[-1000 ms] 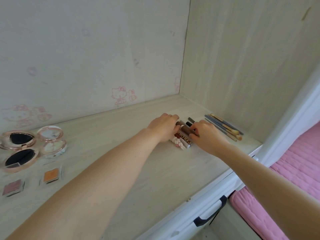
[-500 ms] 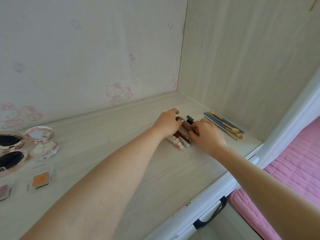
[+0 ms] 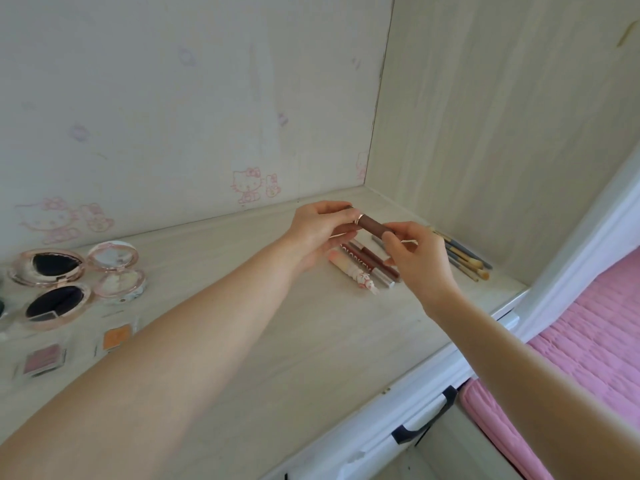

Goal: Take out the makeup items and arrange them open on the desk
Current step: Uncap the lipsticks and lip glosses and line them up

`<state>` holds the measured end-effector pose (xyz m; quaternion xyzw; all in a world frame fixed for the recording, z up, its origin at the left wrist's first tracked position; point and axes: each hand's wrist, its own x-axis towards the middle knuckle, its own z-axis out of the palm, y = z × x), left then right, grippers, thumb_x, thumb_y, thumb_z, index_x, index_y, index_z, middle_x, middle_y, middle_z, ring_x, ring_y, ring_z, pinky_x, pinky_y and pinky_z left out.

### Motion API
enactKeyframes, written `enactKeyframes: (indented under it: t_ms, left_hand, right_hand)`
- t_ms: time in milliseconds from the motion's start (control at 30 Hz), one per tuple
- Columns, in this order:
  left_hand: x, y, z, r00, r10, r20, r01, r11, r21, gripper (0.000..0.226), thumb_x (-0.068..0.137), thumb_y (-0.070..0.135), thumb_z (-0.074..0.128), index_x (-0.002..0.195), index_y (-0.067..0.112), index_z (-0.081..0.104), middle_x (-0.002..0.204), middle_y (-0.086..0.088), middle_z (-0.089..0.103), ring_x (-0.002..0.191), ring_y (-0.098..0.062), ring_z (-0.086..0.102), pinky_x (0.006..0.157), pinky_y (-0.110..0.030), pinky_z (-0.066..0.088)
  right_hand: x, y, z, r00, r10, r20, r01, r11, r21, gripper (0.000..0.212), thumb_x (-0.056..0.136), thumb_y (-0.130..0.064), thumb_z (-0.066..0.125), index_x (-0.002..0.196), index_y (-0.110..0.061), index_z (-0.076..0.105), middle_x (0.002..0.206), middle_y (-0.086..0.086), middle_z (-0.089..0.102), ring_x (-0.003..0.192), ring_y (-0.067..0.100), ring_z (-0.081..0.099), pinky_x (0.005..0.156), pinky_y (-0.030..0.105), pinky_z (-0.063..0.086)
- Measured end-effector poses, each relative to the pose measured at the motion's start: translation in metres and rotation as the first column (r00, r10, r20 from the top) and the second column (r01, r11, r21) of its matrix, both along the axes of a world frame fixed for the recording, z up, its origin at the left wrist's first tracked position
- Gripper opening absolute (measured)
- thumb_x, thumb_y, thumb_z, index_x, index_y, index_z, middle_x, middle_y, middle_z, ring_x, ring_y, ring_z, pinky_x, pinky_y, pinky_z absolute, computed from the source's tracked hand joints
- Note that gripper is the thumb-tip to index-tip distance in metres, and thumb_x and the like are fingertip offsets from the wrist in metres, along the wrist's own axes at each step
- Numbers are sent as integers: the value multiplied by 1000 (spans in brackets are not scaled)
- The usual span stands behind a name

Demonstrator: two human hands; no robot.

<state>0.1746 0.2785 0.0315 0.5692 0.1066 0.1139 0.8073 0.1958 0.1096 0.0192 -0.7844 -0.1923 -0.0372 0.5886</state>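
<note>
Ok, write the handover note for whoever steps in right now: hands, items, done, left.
Left hand grips one end of the brown tube; right hand pinches the other, held above the desk, not yet opened.
Closed lip tubes lie under the hands; brushes to their right.
Done: compacts and small pans lie open at left.
Left: probably uncap this tube, set it down, then the remaining tubes.

Two bare forearms, left hand (image 3: 317, 233) and right hand (image 3: 417, 263) without sleeves
</note>
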Motion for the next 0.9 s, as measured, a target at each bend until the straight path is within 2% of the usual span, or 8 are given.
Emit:
enactKeyframes:
  t_ms: [67, 167, 333, 500, 633, 733, 800, 900]
  left_hand:
    - [-16, 5, 3, 1000, -15, 23, 17, 997, -70, 21, 79, 2, 73, 98, 4, 65, 84, -10, 71, 75, -21, 70, 74, -30, 58]
    - [-45, 11, 2, 998, -17, 54, 24, 992, -121, 18, 77, 1, 74, 92, 5, 64, 80, -9, 71, 74, -20, 69, 74, -30, 58]
    - [-102, 21, -7, 997, 18, 79, -10, 994, -109, 22, 75, -4, 74, 93, 3, 65, 87, -12, 73, 80, -24, 71, 77, -31, 57]
    - [-162, 39, -17, 995, 81, 62, -77, 994, -75, 28, 73, -10, 72, 98, -1, 65, 94, -17, 72, 88, -25, 70, 78, -30, 57]
    - [-209, 53, -27, 986, 164, 29, -166, 983, 73, 24, 71, -9, 74, 91, 4, 70, 94, -13, 73, 91, -24, 69, 79, -27, 57]
    - [-243, 65, -30, 975, 222, 3, -214, 937, 275, 23, 72, 0, 78, 91, 10, 72, 94, -6, 74, 92, -20, 70, 84, -27, 55]
    - [-264, 73, -29, 967, 255, 9, -238, 890, 390, 22, 71, 3, 80, 90, 13, 73, 91, -2, 75, 87, -14, 71, 78, -20, 54]
    - [-290, 85, -29, 959, 281, 37, -268, 855, 444, 22, 70, 0, 80, 87, 13, 73, 87, -2, 75, 81, -11, 71, 70, -13, 51]
  right_hand:
    - [-14, 3, 2, 998, 34, -54, -29, 996, 89, 17, 92, -14, 56, 93, -24, 70, 74, -11, 68, 63, 3, 64, 67, 25, 58]
    - [-33, 9, 6, 992, 85, -97, -66, 981, 184, 18, 94, -12, 54, 97, -17, 71, 78, -1, 67, 64, 1, 64, 62, 19, 54]
    - [-68, 20, 6, 922, 289, -258, -179, 908, 378, 16, 98, -10, 51, 108, -4, 62, 102, 15, 70, 83, 19, 70, 75, 31, 57]
    - [-104, 34, 1, 821, 437, -366, -205, 826, 525, 16, 94, -3, 55, 109, 0, 58, 95, 17, 70, 85, 27, 71, 75, 32, 58]
    - [-132, 52, -8, 737, 542, -404, -291, 793, 535, 17, 91, -2, 59, 107, 1, 60, 92, 12, 72, 90, 27, 70, 77, 31, 58]
    - [-154, 69, -13, 706, 575, -414, -342, 788, 511, 16, 86, -2, 65, 102, -2, 65, 96, 16, 70, 90, 26, 70, 77, 31, 57]
    - [-168, 82, -16, 695, 582, -422, -366, 791, 490, 14, 84, -2, 67, 98, -2, 67, 96, 17, 68, 89, 26, 70, 77, 30, 57]
    - [-188, 98, -21, 661, 611, -435, -390, 775, 496, 12, 84, -1, 67, 96, -3, 69, 93, 15, 67, 87, 24, 69, 76, 28, 57]
